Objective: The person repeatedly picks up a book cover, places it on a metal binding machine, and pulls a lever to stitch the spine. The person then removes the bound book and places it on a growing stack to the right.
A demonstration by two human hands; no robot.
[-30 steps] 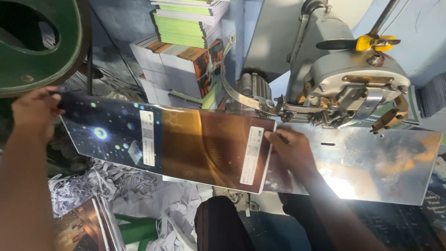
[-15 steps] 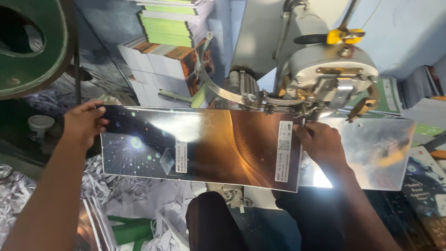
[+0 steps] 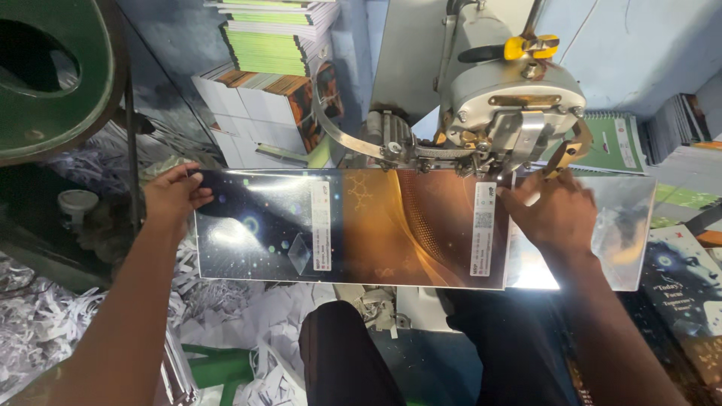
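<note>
Head view: a grey metal machine (image 3: 511, 105) stands over a long glossy printed cover sheet (image 3: 353, 225), lying flat across its shiny metal table (image 3: 624, 225). The sheet looks light, thin, bendy and slick, best held at its two short ends. The left hand (image 3: 171, 197) pinches the left edge; the right hand (image 3: 553, 214) rests flat, fingers spread, on the right end.
</note>
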